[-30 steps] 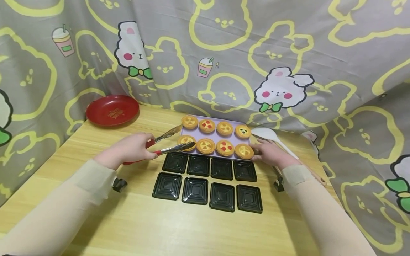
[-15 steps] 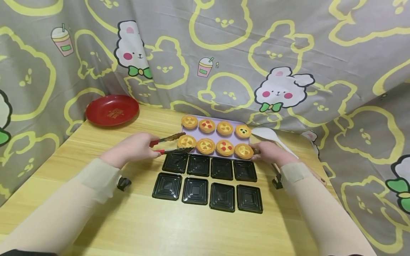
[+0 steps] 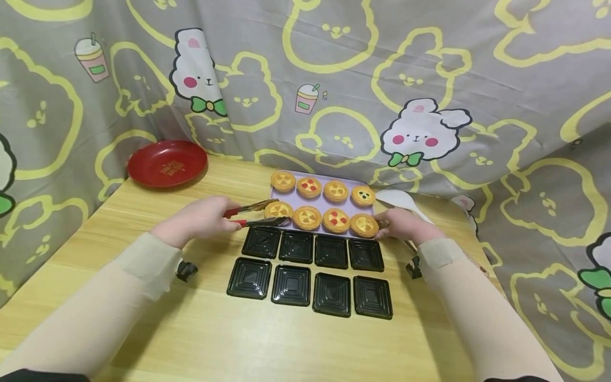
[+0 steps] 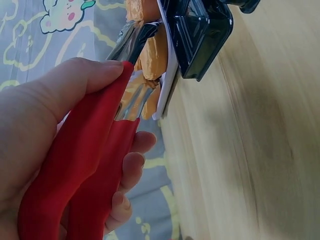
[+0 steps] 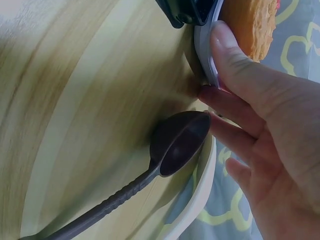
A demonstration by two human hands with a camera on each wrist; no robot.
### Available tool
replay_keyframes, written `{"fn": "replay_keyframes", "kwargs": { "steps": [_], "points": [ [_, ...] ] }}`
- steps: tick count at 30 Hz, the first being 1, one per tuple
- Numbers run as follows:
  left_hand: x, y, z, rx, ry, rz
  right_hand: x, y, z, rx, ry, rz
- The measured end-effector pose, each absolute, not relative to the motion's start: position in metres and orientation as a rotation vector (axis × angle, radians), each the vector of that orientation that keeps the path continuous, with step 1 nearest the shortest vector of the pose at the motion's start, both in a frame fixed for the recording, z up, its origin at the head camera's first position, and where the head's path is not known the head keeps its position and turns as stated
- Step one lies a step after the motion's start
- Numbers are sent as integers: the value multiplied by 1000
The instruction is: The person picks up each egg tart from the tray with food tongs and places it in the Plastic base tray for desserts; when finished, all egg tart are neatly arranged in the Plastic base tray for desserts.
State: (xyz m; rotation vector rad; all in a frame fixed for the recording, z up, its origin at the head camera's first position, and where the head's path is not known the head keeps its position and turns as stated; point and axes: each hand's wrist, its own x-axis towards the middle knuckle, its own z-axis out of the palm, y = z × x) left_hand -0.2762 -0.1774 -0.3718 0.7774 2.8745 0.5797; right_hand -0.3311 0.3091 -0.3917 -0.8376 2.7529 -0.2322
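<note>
Head camera facing forward and down, wrist cameras close, all sharing tray [image 3: 321, 203]

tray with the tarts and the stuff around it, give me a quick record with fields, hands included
tray: lilac, bearing eight tarts in two rows of four
left hand: grips red-handled tongs, one arm on either side of the front-left tart; contact unclear
right hand: holds the tray's right end
black containers: eight, two rows of four, in front of the tray
red plate: back left of the table
white utensil: right of the tray
dark spoon: near the right hand
</note>
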Motion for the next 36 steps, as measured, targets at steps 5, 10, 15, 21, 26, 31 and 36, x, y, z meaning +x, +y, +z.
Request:
{"fn": "replay_keyframes", "kwargs": {
  "steps": [5, 10, 15, 21, 26, 31, 36],
  "points": [
    [-276, -179, -368, 781, 2868, 580, -332, 307, -390, -816, 2746, -213],
    [-266, -187, -360, 782, 2907, 591, -332, 305, -388, -850, 2741, -209],
    [-246, -198, -344, 772, 2965, 566, -333, 306, -388, -842, 2744, -193],
    [-217, -208, -336, 794, 2945, 528, -335, 310, -392, -800, 2749, -183],
    [-203, -211, -340, 855, 2908, 503, -337, 312, -393, -794, 2749, -187],
    [-200, -212, -347, 864, 2924, 519, -336, 310, -391, -805, 2740, -208],
    [-201, -212, -355, 827, 2937, 557, -334, 308, -392, -806, 2749, -201]
  ]
}}
